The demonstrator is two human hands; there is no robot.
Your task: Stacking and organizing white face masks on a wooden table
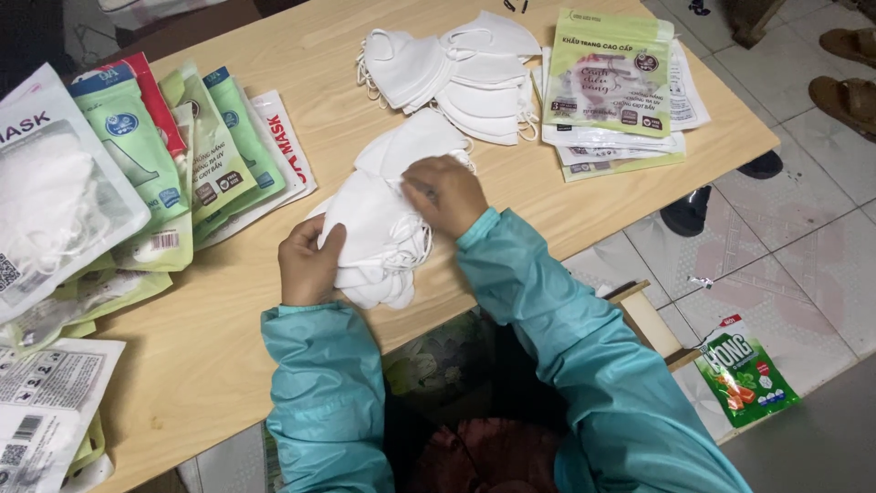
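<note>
A small stack of white folded face masks (374, 233) lies near the front edge of a light wooden table (301, 73). My left hand (308, 265) grips the stack's left side, thumb on top. My right hand (447, 194) presses down on the stack's upper right, fingers curled over the top mask. Both arms wear teal sleeves. A second mask (411, 141) pokes out just behind my right hand. A larger loose pile of white masks (456, 73) lies farther back on the table.
Green and white mask pouches (616, 78) are stacked at the table's back right. More filled pouches (137, 155) fan out on the left. On the tiled floor lie a green snack bag (744, 370), sandals (849, 96) and dark shoes (693, 210).
</note>
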